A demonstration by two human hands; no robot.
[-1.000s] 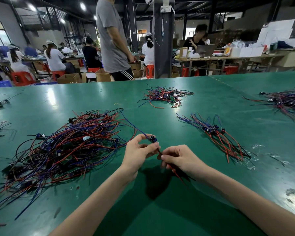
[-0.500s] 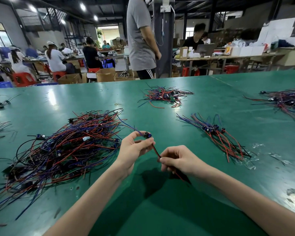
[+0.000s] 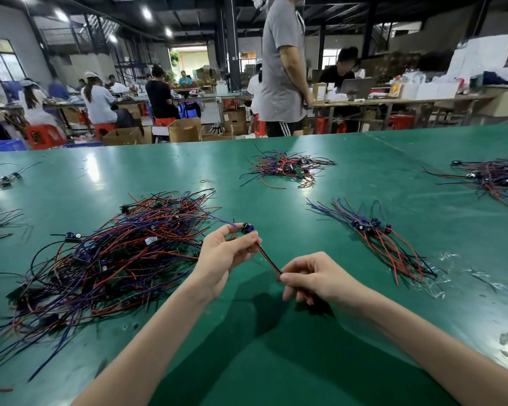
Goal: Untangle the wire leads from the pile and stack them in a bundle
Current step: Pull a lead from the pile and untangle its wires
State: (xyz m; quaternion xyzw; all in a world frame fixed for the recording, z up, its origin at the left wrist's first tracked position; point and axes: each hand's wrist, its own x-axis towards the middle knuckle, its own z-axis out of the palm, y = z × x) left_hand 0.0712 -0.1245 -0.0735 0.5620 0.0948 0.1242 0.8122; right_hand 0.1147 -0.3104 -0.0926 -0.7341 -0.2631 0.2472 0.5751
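A: How does the tabletop [image 3: 264, 373] look?
B: Smooth green sheet, glossy, with white glare; scuffed dull in spots near us.
A: The wires [image 3: 115, 259]?
B: Slick plastic sleeves, faint sheen. Crinkled clear film [image 3: 449, 257] on the right; far off, matt cardboard boxes [image 3: 185, 131] and red plastic stools [image 3: 44, 136].

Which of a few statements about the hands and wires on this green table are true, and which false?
1. The left hand pinches a small blue and black component. True.
2. The right hand lies flat and empty on the green table. False: its fingers pinch the red and black wire lead that runs from that component.
3. The large tangled pile of red, blue and black wires lies left of both hands. True.
4. The tidy bundle of wire leads sits on top of that pile. False: it lies apart, right of the hands.
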